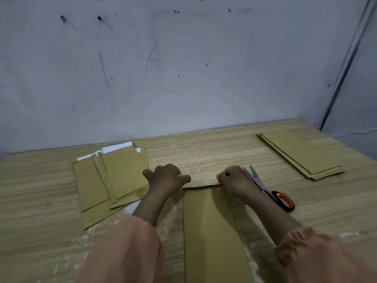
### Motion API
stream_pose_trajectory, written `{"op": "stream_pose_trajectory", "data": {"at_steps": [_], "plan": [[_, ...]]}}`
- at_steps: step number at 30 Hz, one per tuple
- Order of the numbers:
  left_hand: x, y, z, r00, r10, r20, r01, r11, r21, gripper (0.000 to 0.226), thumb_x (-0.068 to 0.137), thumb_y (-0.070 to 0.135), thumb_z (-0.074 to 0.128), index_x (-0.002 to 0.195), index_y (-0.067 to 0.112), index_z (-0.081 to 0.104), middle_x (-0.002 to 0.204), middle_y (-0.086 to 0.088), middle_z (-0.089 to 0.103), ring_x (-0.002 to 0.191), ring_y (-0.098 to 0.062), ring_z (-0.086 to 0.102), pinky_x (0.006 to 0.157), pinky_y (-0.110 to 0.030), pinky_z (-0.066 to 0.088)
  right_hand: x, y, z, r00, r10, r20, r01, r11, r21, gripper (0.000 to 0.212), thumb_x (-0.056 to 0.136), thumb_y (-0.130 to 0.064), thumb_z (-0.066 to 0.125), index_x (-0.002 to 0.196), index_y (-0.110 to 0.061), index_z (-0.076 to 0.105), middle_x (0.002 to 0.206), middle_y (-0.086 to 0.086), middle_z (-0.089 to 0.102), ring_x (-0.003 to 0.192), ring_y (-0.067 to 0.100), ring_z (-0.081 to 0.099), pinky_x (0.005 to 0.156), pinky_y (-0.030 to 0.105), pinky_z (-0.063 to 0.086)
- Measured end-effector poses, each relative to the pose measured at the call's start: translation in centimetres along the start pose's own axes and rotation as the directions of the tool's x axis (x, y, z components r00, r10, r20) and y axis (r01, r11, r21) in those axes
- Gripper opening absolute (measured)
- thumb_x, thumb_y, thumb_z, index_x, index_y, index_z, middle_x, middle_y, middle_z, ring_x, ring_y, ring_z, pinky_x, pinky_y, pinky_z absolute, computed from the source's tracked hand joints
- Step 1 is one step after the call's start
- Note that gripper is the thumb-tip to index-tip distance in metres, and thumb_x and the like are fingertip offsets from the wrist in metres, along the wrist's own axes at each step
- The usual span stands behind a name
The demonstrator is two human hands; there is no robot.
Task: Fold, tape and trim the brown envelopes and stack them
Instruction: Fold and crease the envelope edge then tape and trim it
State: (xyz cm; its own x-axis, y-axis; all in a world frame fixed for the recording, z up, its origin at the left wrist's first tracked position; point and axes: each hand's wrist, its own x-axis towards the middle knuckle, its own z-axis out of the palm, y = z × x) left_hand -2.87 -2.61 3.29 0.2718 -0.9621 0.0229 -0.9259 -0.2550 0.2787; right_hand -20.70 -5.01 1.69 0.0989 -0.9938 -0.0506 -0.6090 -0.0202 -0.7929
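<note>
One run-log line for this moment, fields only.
step: folding flap | left hand: pressing envelope top edge | right hand: gripping top edge | scissors: on table, idle | finished stack: far right

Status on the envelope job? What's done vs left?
Done: a neat stack lies at far right. In hand: both hands, left hand and right hand, press the top flap of one envelope. Scissors lie unused. Left: a loose pile with white paper showing.
</note>
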Motion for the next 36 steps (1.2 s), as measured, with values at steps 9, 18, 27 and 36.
{"op": "stream_pose_trajectory", "data": {"at_steps": [9,18,27,36], "plan": [[0.0,-0.3,0.7,0.993,0.068,0.097,-0.076,0.995,0.072,0.029,0.091,0.053,0.046,0.105,0.037,0.066,0.109,0.008,0.063,0.118,-0.018,0.043,0.094,-0.039,0.021,0.3,1.0,0.4,1.000,0.027,0.017,-0.026,0.999,-0.044,0.031,0.091,-0.010,0.050,0.096,0.020,0.059,0.107,0.032,0.061,0.104,0.043,0.058,0.086,0.048,0.048],[0.2,-0.3,0.9,0.987,0.076,0.143,-0.085,0.995,0.057,0.030,0.088,0.059,0.047,0.097,0.038,0.068,0.108,0.009,0.063,0.120,-0.018,0.039,0.093,-0.040,0.020,0.2,1.2,0.4,0.997,0.012,0.071,-0.003,0.992,-0.126,0.021,0.088,-0.009,0.051,0.067,-0.010,0.048,0.067,0.011,0.042,0.065,0.018,0.038,0.053,0.027,0.023],[0.1,-0.1,1.1,0.987,0.104,0.122,-0.116,0.989,0.091,0.031,0.087,0.059,0.051,0.097,0.036,0.068,0.102,0.010,0.061,0.119,-0.017,0.040,0.098,-0.041,0.019,0.4,1.3,0.4,0.996,0.021,0.082,-0.004,0.978,-0.206,0.021,0.088,-0.012,0.053,0.068,-0.006,0.055,0.067,0.027,0.048,0.066,0.017,0.043,0.060,0.026,0.029],[0.2,0.1,0.8,0.988,0.124,0.094,-0.137,0.980,0.143,0.033,0.085,0.058,0.054,0.093,0.030,0.069,0.101,0.009,0.064,0.112,-0.017,0.048,0.096,-0.041,0.020,1.0,1.0,0.5,0.994,0.010,0.111,0.028,0.941,-0.336,0.041,0.089,-0.013,0.051,0.053,-0.015,0.032,0.051,0.003,0.029,0.047,0.013,0.028,0.049,0.029,0.018]]}}
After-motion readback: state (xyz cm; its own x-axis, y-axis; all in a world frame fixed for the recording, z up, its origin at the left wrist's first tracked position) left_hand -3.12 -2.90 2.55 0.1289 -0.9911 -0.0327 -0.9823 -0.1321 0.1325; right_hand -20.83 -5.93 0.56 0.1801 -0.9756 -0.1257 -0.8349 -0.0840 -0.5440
